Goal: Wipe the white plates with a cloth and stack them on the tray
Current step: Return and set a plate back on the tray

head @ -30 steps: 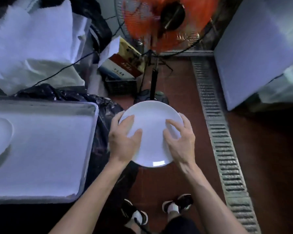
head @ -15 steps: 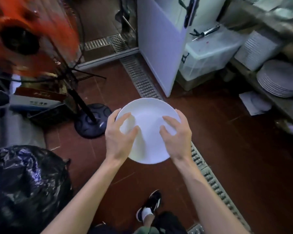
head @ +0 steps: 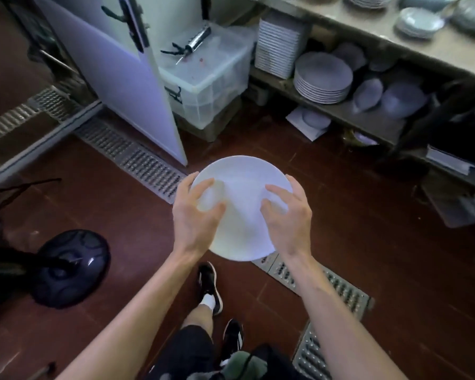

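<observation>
A round white plate [head: 243,193] is held flat in front of me, above the red tiled floor. My left hand [head: 195,218] grips its left edge, thumb and fingers spread over the top face. On the plate's right edge my right hand [head: 288,218] holds in the same way. No cloth shows in either hand, and the tray is out of view. More white plates [head: 322,74] stand in a stack on a low shelf at the upper right.
An open white door [head: 115,78] and a clear plastic bin [head: 211,78] are ahead. A metal floor drain grate [head: 148,165] runs diagonally under the plate. A fan's dark round base [head: 69,267] sits at the left. Shelves [head: 368,124] with dishes line the right side.
The view has swung from left to right: the tray, the black bag and the orange fan have gone out of view, and the plate shelves have come in. Both hands kept hold of the plate.
</observation>
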